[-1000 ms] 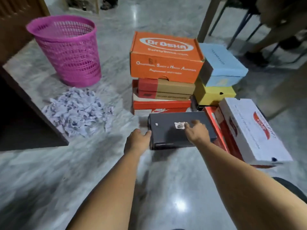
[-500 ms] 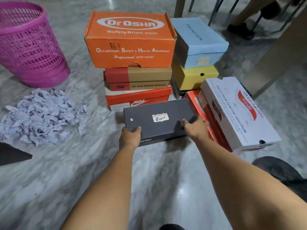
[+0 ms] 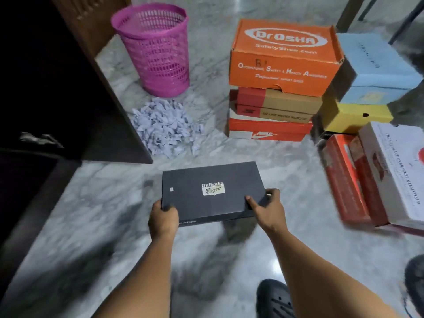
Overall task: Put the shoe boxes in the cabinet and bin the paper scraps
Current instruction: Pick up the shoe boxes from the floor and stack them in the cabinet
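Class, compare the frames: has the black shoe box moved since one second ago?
Yes. The black shoe box, held in both hands, has come away from the orange-topped stack, back toward the person.

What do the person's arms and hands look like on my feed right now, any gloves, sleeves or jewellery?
Both forearms are bare as far as the head view shows; no sleeve edge enters the picture. The left hand and the right hand wear no gloves. No watch, bracelet or ring shows on either wrist or on the visible fingers, though motion blur softens fine detail. Nothing is marked or taped on the arms.
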A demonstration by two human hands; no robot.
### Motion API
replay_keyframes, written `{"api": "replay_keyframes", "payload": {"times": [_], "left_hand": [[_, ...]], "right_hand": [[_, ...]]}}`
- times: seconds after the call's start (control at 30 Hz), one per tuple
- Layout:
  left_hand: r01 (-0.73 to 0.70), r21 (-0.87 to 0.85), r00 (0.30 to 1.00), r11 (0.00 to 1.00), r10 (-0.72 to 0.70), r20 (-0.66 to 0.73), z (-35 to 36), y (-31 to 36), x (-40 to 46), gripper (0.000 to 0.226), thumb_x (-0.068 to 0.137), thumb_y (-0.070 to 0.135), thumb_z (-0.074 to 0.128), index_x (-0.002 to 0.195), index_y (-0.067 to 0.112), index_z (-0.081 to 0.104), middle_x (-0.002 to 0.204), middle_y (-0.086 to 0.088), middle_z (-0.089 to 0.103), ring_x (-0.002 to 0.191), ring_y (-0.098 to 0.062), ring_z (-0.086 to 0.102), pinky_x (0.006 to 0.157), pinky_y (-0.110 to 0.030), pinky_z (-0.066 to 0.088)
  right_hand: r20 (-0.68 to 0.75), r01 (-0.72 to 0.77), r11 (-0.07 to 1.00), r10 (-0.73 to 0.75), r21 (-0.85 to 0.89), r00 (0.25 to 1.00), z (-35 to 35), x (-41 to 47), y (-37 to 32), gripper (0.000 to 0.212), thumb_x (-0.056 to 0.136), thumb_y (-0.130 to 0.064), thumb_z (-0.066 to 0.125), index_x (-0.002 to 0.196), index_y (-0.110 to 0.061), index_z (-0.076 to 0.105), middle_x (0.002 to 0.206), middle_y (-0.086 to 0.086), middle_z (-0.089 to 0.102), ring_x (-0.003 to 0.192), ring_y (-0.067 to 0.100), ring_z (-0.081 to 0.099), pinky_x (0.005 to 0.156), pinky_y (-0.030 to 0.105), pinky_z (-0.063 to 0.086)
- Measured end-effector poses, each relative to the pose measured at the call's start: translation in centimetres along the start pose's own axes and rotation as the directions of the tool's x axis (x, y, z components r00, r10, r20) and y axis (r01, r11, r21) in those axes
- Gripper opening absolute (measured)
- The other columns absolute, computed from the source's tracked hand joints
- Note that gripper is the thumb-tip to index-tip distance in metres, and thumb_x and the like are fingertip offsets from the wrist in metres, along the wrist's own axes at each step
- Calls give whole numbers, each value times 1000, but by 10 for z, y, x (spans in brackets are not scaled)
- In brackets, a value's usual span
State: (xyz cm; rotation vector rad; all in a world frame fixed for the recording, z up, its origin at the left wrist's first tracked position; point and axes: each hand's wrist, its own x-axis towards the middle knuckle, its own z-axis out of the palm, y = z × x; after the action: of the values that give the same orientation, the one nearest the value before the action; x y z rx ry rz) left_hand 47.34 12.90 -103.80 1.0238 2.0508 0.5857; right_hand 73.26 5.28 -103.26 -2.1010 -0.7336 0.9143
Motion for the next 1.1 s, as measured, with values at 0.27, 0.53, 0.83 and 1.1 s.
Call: {"api": "replay_keyframes", "payload": {"times": [0.27, 0.53, 0.83, 1.1], "left_hand": [[106, -318, 839, 942, -257, -479, -202, -76, 0, 45, 91, 28, 62, 134, 17, 60, 124, -21, 68, 112, -43, 63, 92, -43, 51], [-419, -379, 401, 825, -207, -892, -376, -52, -7, 46, 86, 4, 74, 126, -7, 55, 103, -15, 67, 86, -13, 61, 70, 3, 37], [-341, -429, 232, 837, -367, -901, -517, -111, 1, 63, 88, 19, 69, 144, 4, 44, 136, -19, 59, 124, -30, 57, 100, -22, 39], [251, -452, 405, 856, -517, -754, -548, -126, 40, 45, 109, 18, 34, 147, -5, 38, 149, -29, 43, 141, -39, 41, 111, -41, 35]], "right_hand": [[259, 338, 929, -368, 154, 893, 167, -103, -129, 42, 87, -35, 79, 117, -26, 51, 113, -2, 65, 99, 22, 64, 83, 34, 50], [339, 523, 726, -679, 447, 652, 289, -195, -306, 37, 94, -30, 74, 125, -19, 57, 115, 1, 68, 103, 16, 65, 93, 30, 51], [683, 481, 723, -667, 497, 297, 419, -300, -382, 44, 92, -34, 75, 129, -21, 55, 121, -1, 66, 116, 13, 61, 106, 32, 48], [753, 541, 747, -594, 386, 283, 493, -345, -390, 50, 101, -42, 61, 141, -17, 45, 135, 13, 65, 128, 32, 60, 102, 33, 44]]}}
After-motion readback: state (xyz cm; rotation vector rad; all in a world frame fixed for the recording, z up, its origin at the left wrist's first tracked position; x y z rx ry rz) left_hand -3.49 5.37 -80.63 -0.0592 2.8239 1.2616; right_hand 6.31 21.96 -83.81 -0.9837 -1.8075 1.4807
